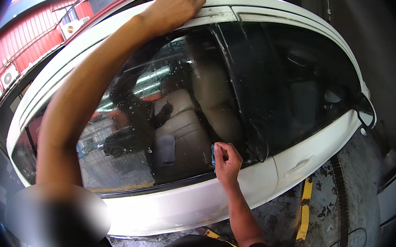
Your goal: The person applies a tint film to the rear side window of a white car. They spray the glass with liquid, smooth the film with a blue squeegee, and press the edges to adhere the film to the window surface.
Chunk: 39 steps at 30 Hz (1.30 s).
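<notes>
A white car [166, 215] fills the view, its side windows dark. My left hand [180, 5] rests on the roof [265, 4], its fingers bent over the edge. My right hand [227, 161] pinches a thin blue object [213, 160], perhaps a pad or cloth, at the rear side window [184, 117], near its lower edge. Small pale specks or drops dot that glass, through which seats show. My forearms come in from below, the left one crossing the window's left part.
The front side window [305, 86], mirror [364, 112] and door handle [298, 166] are to the right. Below lie yellow metal bars [304, 208] and a drain grate [339, 201] on a stained floor. A red corrugated wall [2, 50] with outdoor air-conditioning units [9, 75] stands at upper left.
</notes>
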Motion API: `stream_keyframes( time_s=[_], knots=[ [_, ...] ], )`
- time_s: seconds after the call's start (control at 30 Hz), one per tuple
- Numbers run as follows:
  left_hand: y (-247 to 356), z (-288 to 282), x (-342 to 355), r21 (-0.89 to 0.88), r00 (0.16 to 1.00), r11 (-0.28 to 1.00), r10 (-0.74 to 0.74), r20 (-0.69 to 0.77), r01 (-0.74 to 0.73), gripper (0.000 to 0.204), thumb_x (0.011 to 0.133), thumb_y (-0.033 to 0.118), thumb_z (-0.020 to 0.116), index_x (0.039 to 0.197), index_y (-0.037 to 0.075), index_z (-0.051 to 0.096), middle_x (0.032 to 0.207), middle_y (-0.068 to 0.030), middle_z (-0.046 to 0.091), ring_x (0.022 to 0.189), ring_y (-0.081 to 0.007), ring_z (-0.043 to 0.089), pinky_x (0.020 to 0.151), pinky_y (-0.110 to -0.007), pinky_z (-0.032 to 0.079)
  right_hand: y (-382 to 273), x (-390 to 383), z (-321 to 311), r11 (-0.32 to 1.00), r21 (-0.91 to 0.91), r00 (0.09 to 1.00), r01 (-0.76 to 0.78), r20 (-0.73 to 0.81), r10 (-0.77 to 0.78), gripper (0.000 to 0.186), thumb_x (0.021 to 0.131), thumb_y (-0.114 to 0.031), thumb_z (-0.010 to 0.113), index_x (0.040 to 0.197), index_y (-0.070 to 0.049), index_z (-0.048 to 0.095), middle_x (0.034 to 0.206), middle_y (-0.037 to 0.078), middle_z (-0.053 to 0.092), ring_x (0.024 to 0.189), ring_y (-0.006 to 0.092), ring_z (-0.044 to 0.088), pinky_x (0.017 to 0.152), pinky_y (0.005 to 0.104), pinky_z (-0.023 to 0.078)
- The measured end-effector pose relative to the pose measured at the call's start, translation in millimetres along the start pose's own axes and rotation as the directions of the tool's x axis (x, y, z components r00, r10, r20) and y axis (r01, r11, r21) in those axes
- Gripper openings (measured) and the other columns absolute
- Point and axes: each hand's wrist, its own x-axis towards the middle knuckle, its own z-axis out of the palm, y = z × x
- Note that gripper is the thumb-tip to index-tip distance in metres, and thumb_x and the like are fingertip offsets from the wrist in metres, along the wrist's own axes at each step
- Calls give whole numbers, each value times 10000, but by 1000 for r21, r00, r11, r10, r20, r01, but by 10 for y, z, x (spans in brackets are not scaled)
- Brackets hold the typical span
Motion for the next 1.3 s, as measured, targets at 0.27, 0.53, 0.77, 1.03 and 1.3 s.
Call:
stream_keyframes(
  time_s=[0.27, 0.53, 0.77, 1.03, 1.3],
  knots=[
    [1417, -533, -841, -802, 877, 529, -480, -15, 276, 558, 845, -77, 579, 1386, 63, 572, 1006, -184, 573, 902, -396, 639, 732, -461, 529, -473, 423, 34, 947, 277, 967, -164, -145, 210, 157, 1032, -166, 674, 1038, -13, 704, 730, -51, 569, 611, 14, 483, 521, 217, 410],
    [3009, -833, -1972, -454, 359, -889, -403, 841, 65, 568, 1133, 500, 323, 1398, 37, 516, 1206, -63, 605, 1089, -157, 588, 968, -328, 492, -1411, 490, 824, 937, -280, 970, 208, -67, -235, 180, 977, -157, 692, 1141, -93, 731, 928, 25, 678, 903, 178, 599, 867, 363, 428],
    [2636, -920, -2668, -413, 148, -897, -435, 888, -158, 477, 1096, 480, 472, 1136, 27, 613, 910, -49, 654, 704, -75, 584, 547, -223, 440, -1475, 583, 1087, 935, -116, 885, 334, 380, -269, 192, 913, -152, 760, 1078, -54, 751, 962, 83, 673, 982, 261, 651, 851, 364, 511],
    [2505, -1176, -4324, -757, 49, -403, -868, 495, 514, 573, 1083, 441, 425, 939, -62, 660, 755, -73, 666, 592, -104, 545, 502, -263, 378, -1701, 2731, 851, 567, -655, 818, 500, 143, -557, 171, 914, -198, 744, 986, -48, 783, 932, 141, 705, 863, 317, 696, 777, 406, 538],
    [2796, -1206, -4868, -750, 406, -38, -822, 399, 660, 518, 1033, 406, 428, 918, -34, 675, 741, -171, 590, 638, -346, 577, 605, -422, 425, -1779, 2874, 921, 398, -786, 832, 473, 249, -496, 143, 918, -178, 704, 952, -63, 782, 918, 136, 701, 872, 356, 686, 804, 461, 527]
  ],
)
